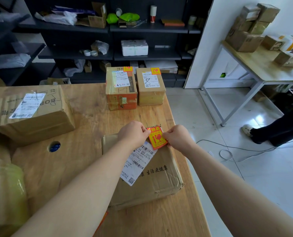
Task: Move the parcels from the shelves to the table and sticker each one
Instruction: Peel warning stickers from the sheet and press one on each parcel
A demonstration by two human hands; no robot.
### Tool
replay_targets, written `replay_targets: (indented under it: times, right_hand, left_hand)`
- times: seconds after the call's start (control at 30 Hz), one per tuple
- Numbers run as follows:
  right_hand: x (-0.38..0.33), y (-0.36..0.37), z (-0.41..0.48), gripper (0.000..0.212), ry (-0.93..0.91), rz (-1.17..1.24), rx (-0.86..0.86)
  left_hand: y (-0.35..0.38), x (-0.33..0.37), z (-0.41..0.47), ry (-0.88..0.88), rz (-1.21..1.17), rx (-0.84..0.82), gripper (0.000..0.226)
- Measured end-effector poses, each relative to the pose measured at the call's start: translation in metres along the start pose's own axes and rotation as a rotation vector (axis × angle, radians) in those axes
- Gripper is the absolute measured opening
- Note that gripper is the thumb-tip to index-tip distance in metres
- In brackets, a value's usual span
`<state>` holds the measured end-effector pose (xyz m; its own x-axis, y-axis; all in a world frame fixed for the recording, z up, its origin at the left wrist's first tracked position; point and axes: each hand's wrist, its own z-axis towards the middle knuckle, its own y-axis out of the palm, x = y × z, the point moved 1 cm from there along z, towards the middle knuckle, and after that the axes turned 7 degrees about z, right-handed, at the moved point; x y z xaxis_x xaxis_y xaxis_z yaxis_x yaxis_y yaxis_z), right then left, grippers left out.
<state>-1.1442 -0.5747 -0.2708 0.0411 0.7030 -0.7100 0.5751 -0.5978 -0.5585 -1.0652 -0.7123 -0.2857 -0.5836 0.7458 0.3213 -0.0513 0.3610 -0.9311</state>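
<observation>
Cardboard parcel (156,182), flat and creased, lies on the wooden table (91,117) at the lower centre of the frame. Above its far corner, the left hand (133,132) pinches the left edge of a red and yellow fragile sticker (157,137), and the right hand (178,136) pinches the right edge, holding it taut between them. The sticker sits at the upper end of the white shipping label (138,163); whether it touches the cardboard yet cannot be told.

To do this well, it should probably land on bare cardboard clear of the barcodes, one edge first, then be smoothed flat to avoid wrinkles.

At upper centre, two smaller boxes (121,88) stand side by side, each bearing such a sticker. A large box (32,112) at the left shows none. Dark shelves (142,29) fill the top of the frame.
</observation>
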Motion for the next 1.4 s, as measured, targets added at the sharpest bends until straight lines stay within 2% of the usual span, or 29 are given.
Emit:
replay_targets:
  times: [0.2, 0.57, 0.7, 0.77, 0.83, 0.9, 1.03, 1.17, 1.4]
  right_hand:
    - [0.001, 0.0, 0.003, 0.022, -0.007, -0.015, 0.001]
    - [0.005, -0.001, 0.006, 0.032, -0.009, -0.074, -0.006]
    - [0.015, -0.005, 0.004, 0.033, 0.062, 0.078, -0.068]
    - [0.021, -0.008, 0.004, 0.03, 0.082, 0.161, -0.09]
    - [0.023, -0.01, 0.007, 0.024, 0.021, 0.161, -0.079]
    - [0.022, -0.008, 0.008, 0.019, -0.129, 0.083, -0.043]
    - [0.028, 0.003, 0.007, 0.04, -0.418, -0.241, -0.045]
    - [0.047, 0.001, 0.004, 0.043, -0.488, -0.379, -0.03]
    - [0.062, -0.012, -0.004, 0.046, -0.507, -0.327, -0.072]
  left_hand:
    - [-0.002, 0.003, 0.001, 0.006, 0.059, -0.007, 0.024]
    - [0.001, 0.002, -0.001, -0.011, 0.039, 0.057, 0.025]
    - [0.003, 0.0, -0.004, 0.026, -0.022, 0.094, 0.016]
    - [0.003, 0.0, -0.009, 0.084, -0.059, 0.077, 0.026]
    - [0.007, -0.001, -0.016, 0.126, -0.071, 0.042, 0.045]
    - [0.013, -0.003, -0.021, 0.148, -0.04, 0.025, 0.056]
    - [0.02, -0.005, -0.028, 0.21, 0.118, 0.065, 0.06]
    - [0.023, -0.004, -0.032, 0.217, 0.244, 0.085, 0.064]
    - [0.028, -0.006, -0.039, 0.135, 0.164, 0.052, 0.065]
